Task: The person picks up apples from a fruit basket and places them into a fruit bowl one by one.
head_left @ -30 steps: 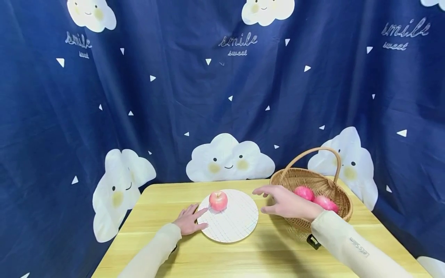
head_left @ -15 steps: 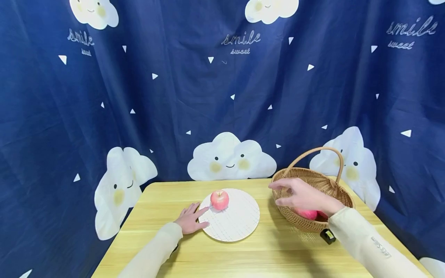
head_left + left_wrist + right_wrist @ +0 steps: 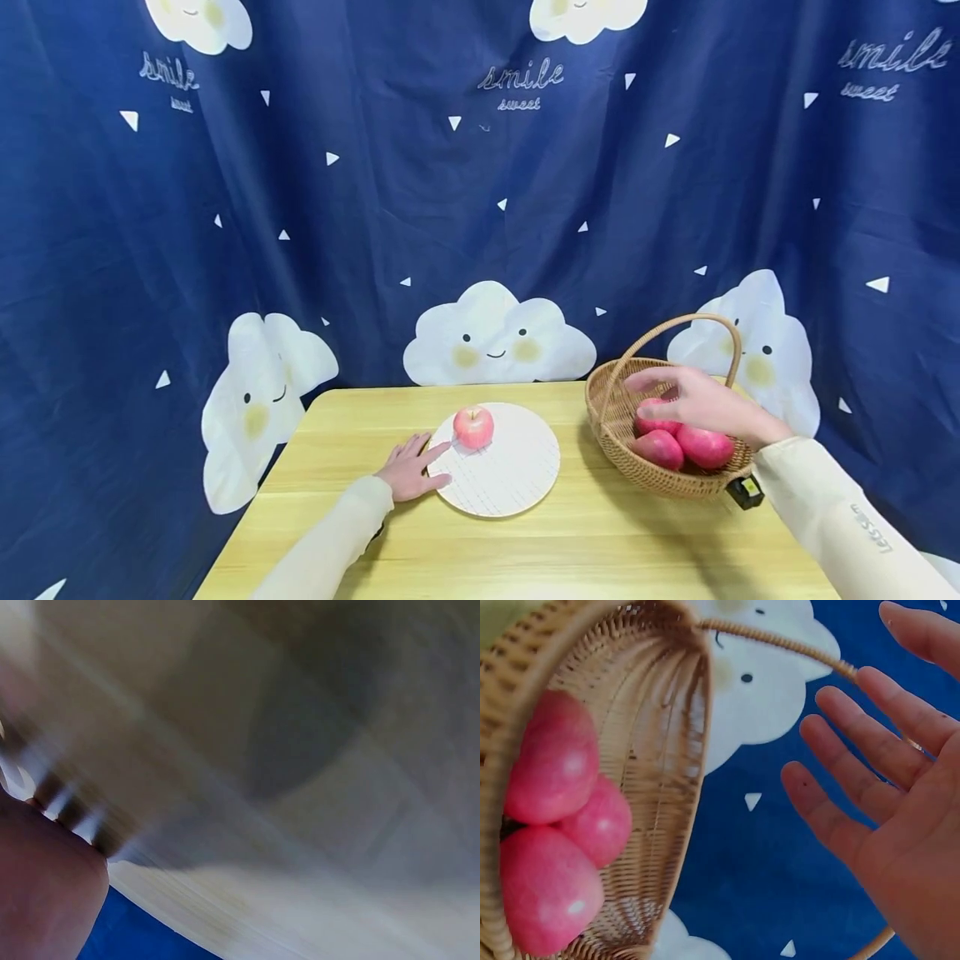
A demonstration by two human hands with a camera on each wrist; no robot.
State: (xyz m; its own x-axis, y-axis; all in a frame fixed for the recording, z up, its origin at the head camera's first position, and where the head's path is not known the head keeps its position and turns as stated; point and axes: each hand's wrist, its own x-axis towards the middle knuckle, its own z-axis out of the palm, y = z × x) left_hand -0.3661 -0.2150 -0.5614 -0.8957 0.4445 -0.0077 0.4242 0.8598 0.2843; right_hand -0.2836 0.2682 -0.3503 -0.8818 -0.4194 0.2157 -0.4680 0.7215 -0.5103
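In the head view, my left hand [image 3: 411, 469] rests at the left edge of a round white plate [image 3: 510, 483], fingers spread and touching its rim. A red-pink apple [image 3: 473, 427] sits on the plate, just beyond the fingertips. My right hand [image 3: 697, 404] is over a wicker basket [image 3: 637, 471], its fingers loosely extended and holding nothing. Inside the basket lie three pink-red fruits [image 3: 705, 447] that look like apples. The right wrist view shows the open palm [image 3: 922, 847] apart from the fruits [image 3: 551, 889]. The left wrist view is dark and blurred.
The wooden table [image 3: 525, 558] carries the plate in the middle and the basket at the right. The basket's arched handle [image 3: 675, 321] rises above the right hand. A dark blue curtain [image 3: 360, 250] with cloud prints hangs behind the table.
My right hand has moved right, from the space between plate and basket to above the basket. More of the fruits now shows. My left hand and the apple on the plate have stayed put.
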